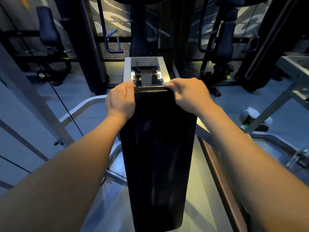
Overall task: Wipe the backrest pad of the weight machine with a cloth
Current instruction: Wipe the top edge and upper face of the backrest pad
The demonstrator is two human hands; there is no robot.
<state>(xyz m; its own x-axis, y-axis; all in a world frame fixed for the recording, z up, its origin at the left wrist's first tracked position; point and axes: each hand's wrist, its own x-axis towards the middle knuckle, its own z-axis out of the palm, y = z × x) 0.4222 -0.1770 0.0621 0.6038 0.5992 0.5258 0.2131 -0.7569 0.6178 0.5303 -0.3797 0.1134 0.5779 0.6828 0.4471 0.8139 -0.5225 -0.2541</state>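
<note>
The left hand (121, 99) curls its fingers over the top left corner of the backrest pad (158, 148), and the right hand (189, 94), somewhat blurred, pinches the top right corner; both hold the pad's upper edge, just below the metal bracket (145, 64). The pad is a long black slab in the middle of the view. Its long axis runs from the 2 hands straight back toward the person, so nearly all of its surface lies below the hands. Neither hand is nearer: each has 1 corner. No separate cloth can be made out; whether dark fabric lies over the pad I cannot tell. A wipe from here would probably run down the long axis.
</note>
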